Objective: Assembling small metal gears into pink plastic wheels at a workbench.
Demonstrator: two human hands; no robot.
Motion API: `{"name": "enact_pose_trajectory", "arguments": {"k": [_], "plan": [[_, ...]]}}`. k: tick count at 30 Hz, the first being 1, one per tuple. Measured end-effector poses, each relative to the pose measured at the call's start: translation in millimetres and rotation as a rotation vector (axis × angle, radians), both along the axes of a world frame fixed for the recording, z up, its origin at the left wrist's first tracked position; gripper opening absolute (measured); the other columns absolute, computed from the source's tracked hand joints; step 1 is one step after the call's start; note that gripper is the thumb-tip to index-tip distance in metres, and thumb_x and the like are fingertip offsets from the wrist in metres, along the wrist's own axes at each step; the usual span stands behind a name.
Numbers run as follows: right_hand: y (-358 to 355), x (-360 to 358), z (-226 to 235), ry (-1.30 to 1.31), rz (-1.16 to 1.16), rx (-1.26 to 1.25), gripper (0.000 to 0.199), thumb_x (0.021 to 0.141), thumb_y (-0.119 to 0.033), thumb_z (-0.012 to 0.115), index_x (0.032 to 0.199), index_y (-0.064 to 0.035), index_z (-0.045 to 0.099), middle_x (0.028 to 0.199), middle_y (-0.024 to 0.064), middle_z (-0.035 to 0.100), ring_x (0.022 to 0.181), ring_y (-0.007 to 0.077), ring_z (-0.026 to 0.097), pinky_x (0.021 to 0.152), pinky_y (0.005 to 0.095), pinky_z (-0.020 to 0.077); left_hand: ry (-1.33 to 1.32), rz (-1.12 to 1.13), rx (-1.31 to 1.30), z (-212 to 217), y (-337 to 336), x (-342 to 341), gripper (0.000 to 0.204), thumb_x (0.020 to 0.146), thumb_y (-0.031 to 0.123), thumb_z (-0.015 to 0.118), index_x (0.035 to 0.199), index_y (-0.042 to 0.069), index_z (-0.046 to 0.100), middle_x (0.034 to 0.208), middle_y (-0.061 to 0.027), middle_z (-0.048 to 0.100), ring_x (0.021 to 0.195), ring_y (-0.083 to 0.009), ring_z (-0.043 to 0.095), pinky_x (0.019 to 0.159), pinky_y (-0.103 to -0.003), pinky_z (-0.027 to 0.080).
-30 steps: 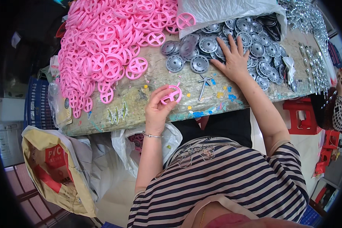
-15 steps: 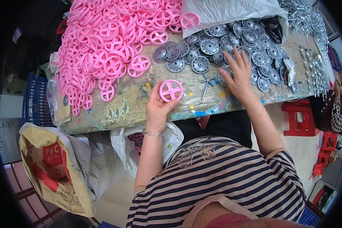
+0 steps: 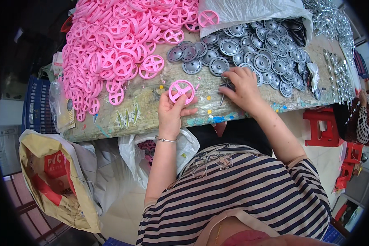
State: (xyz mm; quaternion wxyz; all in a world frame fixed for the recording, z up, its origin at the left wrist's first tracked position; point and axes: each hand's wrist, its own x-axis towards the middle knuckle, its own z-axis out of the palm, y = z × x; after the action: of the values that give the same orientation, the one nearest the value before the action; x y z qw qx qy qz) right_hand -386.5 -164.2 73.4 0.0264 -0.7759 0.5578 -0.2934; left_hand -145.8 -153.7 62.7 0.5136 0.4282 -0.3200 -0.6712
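Left hand (image 3: 171,112) pinches a pink plastic spoked wheel (image 3: 181,90) just above the worn table edge (image 3: 131,117). Right hand (image 3: 242,84) curls over a thin metal axle (image 3: 222,97) (mostly hidden, grip unclear) beside ribbed grey discs (image 3: 250,45), w/ a glossy pink wheel pile (image 3: 110,53) at left.

Single view: head-worn fisheye camera, looking steeply down over the wearer's striped shirt (image 3: 242,192) and both forearms, which enter from the lower edge. It faces the worktable (image 3: 147,108) from close above, the near edge across mid-frame. Edges bow toward the dark rim; floor, sack (image 3: 53,176) and red stool (image 3: 322,125) fill the margins.
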Motion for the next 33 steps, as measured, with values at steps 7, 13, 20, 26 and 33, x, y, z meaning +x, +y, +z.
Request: {"name": "enact_pose_trajectory", "arguments": {"k": [7, 13, 20, 26, 33], "plan": [[-3.9, 5.0, -5.8, 0.067, 0.01, 0.157, 0.032, 0.071, -0.028, 0.075, 0.095, -0.0114, 0.06, 0.091, 0.0069, 0.059, 0.095, 0.0283, 0.053, 0.085, 0.0423, 0.0353, -0.123, -0.1, -0.044, 1.5, 0.3, 1.4, 0.025, 0.093, 0.006, 0.055, 0.114, 0.001, 0.044, 0.104, -0.0169, 0.063, 0.073, -0.0231, 0.069, 0.049, -0.026, 0.055], [-1.4, 10.5, -7.8, 0.036, 0.004, 0.083, 0.034, 0.07, -0.027, 0.075, 0.091, -0.0093, 0.055, 0.088, 0.0087, 0.057, 0.091, 0.029, 0.054, 0.082, 0.0414, 0.0362, -0.184, -0.03, -0.103, -2.8, 4.7, -3.5, 0.018, 0.092, 0.004, 0.057, 0.109, 0.001, 0.052, 0.1, -0.0121, 0.065, 0.073, -0.0195, 0.069, 0.05, -0.023, 0.053], [23.8, -22.2, 15.7, -0.447, 0.003, 0.242, 0.041, 0.074, -0.019, 0.076, 0.105, -0.0055, 0.053, 0.093, 0.0104, 0.052, 0.082, 0.0217, 0.055, 0.074, 0.0324, 0.0477, -0.128, -0.071, -0.221, -15.9, 5.0, 0.3, 0.021, 0.086, -0.002, 0.061, 0.107, 0.0, 0.059, 0.119, -0.0152, 0.059, 0.1, -0.0225, 0.064, 0.077, -0.028, 0.056], [52.2, -151.4, 42.1, -0.242, -0.45, 0.124, 0.036, 0.078, -0.016, 0.073, 0.107, -0.005, 0.054, 0.095, 0.0058, 0.055, 0.086, 0.0171, 0.053, 0.079, 0.0297, 0.0456, 0.061, -0.092, -0.164, -13.6, 1.5, 13.7, 0.027, 0.083, -0.006, 0.061, 0.109, 0.0, 0.062, 0.129, -0.0134, 0.053, 0.117, -0.0229, 0.053, 0.097, -0.03, 0.046], [44.6, -240.7, 20.3, 0.044, -0.555, -0.103, 0.041, 0.08, -0.02, 0.073, 0.113, -0.0027, 0.057, 0.105, 0.014, 0.059, 0.097, 0.0262, 0.057, 0.085, 0.0358, 0.0453, -0.014, -0.063, -0.224, -9.3, 3.3, 0.7, 0.046, 0.081, -0.012, 0.061, 0.124, 0.001, 0.054, 0.136, -0.0104, 0.045, 0.118, -0.0207, 0.051, 0.094, -0.034, 0.051]]}}
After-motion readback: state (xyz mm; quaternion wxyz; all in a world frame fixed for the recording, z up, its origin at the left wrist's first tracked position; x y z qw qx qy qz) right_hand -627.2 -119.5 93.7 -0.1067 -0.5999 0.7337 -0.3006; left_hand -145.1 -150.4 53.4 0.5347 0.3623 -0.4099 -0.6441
